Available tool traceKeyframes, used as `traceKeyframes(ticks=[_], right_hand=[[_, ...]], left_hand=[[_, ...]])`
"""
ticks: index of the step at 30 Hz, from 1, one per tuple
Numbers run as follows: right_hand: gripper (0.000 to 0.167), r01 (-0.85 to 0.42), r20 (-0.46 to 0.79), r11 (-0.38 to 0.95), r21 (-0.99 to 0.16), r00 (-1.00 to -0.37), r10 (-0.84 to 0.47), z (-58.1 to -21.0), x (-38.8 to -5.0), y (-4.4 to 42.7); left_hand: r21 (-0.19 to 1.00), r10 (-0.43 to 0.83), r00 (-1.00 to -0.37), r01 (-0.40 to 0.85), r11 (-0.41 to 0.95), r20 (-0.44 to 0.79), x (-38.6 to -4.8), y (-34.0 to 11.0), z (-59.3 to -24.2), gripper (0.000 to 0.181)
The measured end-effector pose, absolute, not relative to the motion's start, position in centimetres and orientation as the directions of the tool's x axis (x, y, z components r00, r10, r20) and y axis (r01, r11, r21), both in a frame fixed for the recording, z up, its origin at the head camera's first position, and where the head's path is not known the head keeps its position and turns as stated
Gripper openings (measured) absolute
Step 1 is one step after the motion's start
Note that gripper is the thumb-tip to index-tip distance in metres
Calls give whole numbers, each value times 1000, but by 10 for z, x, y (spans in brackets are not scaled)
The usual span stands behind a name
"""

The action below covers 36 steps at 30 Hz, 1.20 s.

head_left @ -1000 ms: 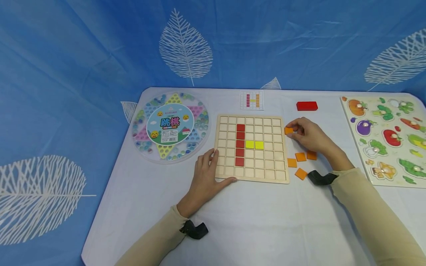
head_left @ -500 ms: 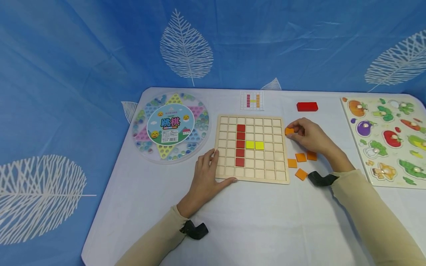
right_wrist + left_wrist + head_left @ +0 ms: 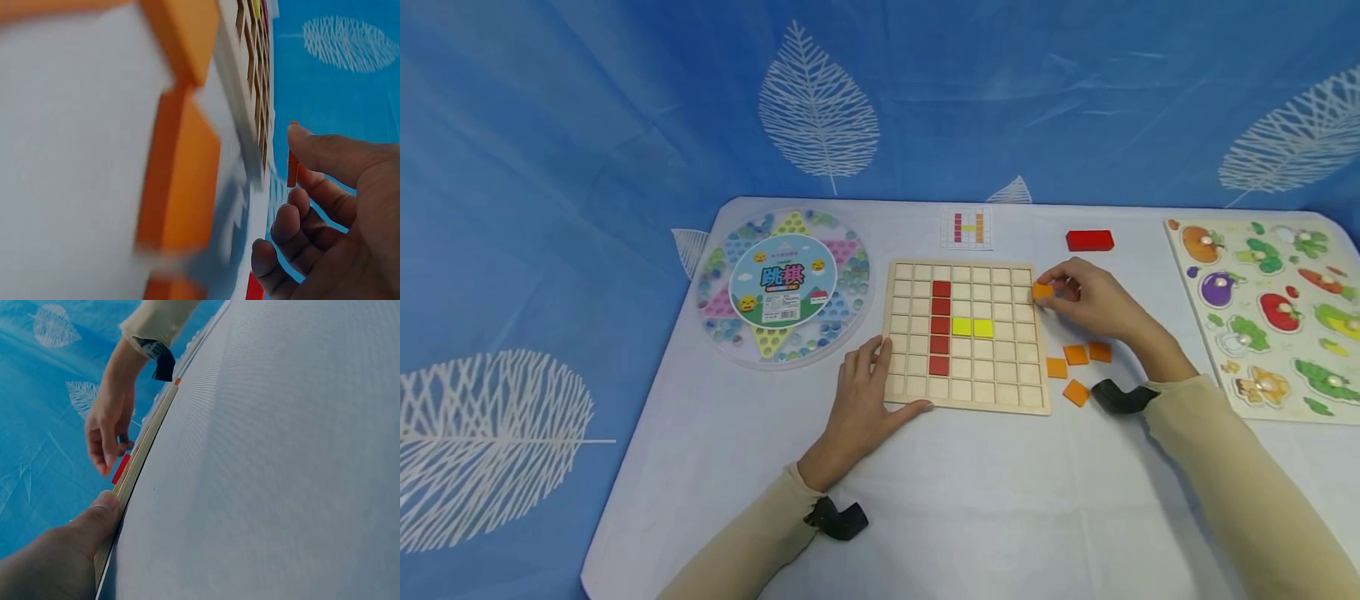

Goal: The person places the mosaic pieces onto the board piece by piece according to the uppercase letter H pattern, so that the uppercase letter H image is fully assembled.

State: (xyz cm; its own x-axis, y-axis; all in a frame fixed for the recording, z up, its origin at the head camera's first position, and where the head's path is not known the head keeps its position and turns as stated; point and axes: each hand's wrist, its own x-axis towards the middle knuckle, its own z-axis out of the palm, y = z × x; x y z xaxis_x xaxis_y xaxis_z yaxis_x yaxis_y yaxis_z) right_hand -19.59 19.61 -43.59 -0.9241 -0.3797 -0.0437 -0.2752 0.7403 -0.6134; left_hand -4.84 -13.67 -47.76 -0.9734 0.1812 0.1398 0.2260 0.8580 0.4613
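Observation:
A pale wooden grid board (image 3: 967, 407) lies on the table with a column of red tiles (image 3: 940, 325) and two yellow tiles (image 3: 972, 327) in its cells. My left hand (image 3: 862, 412) rests at the board's near left corner, thumb along the near edge and fingertips at the left edge. In the left wrist view the thumb (image 3: 94, 519) touches the board's side. My right hand (image 3: 1086, 293) pinches an orange tile (image 3: 1042, 291) between thumb and fingers, over the board's right edge. In the right wrist view this tile (image 3: 293, 155) appears edge-on. Several loose orange tiles (image 3: 1077, 355) lie beside the board.
A small printed card (image 3: 967, 227) with a coloured pattern lies behind the board, and a red block (image 3: 1089, 241) to its right. A round marble game (image 3: 751, 333) lies at the left. At the far right is a vegetable puzzle board (image 3: 1258, 271).
My right hand has moved slightly left with the orange tile, from beside the board to over its right edge. The left hand stays at the corner.

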Motion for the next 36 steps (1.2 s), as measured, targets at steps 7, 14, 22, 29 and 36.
traceKeyframes(ticks=[7, 14, 22, 29, 36], right_hand=[[26, -305, -70, 714, -630, -894, -443, -435, -203, 169], [25, -304, -87, 709, -636, -885, -457, -441, -207, 160], [27, -321, -86, 712, -625, -878, -471, -443, -208, 157], [27, -295, -106, 720, -628, -884, -454, -442, -209, 154], [29, -268, -138, 729, -630, -885, -445, -442, -212, 150]], left_hand=[[465, 180, -970, 237, 853, 164, -46, -136, -481, 106], [469, 183, -972, 232, 852, 149, -46, -134, -480, 106], [452, 192, -968, 246, 857, 163, -46, -135, -479, 105], [431, 199, -964, 258, 865, 177, -47, -136, -478, 106], [426, 195, -964, 256, 868, 181, -49, -136, -478, 105]])
